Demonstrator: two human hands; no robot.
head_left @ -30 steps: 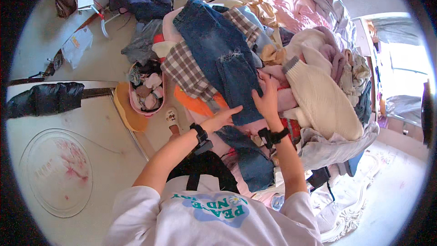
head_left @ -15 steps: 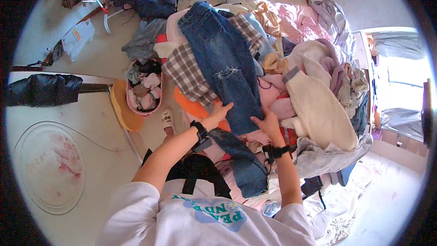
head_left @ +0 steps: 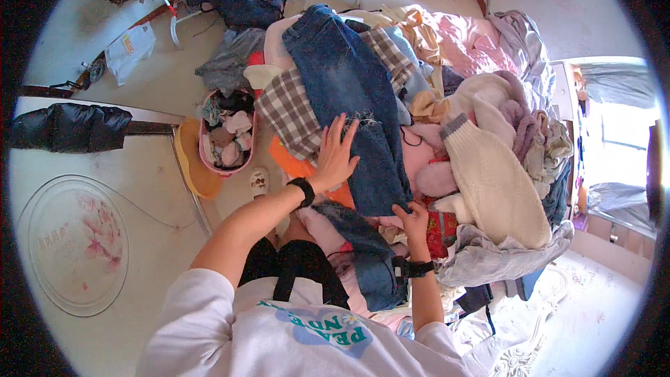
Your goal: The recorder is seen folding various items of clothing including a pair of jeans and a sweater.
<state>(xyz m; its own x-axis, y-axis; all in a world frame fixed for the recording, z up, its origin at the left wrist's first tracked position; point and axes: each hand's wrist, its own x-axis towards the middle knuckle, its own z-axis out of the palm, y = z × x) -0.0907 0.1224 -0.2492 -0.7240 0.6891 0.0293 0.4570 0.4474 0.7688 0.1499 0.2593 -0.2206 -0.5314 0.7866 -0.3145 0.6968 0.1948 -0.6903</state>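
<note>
Blue jeans: stretched across the clothes heap, over brown-checked cloth and left of a cream knit garment.
Left hand: seen from my distant post, spread wide over the jeans near the ripped knee, gripping nothing.
Right hand: pinches the jeans' lower corner between thumb and bent fingers.
Pink basket: stands left of the heap, filled with crumpled pale, brownish and dark cloth pieces.
White plastic bag: lies farther left; I cannot tell its contents.
</note>
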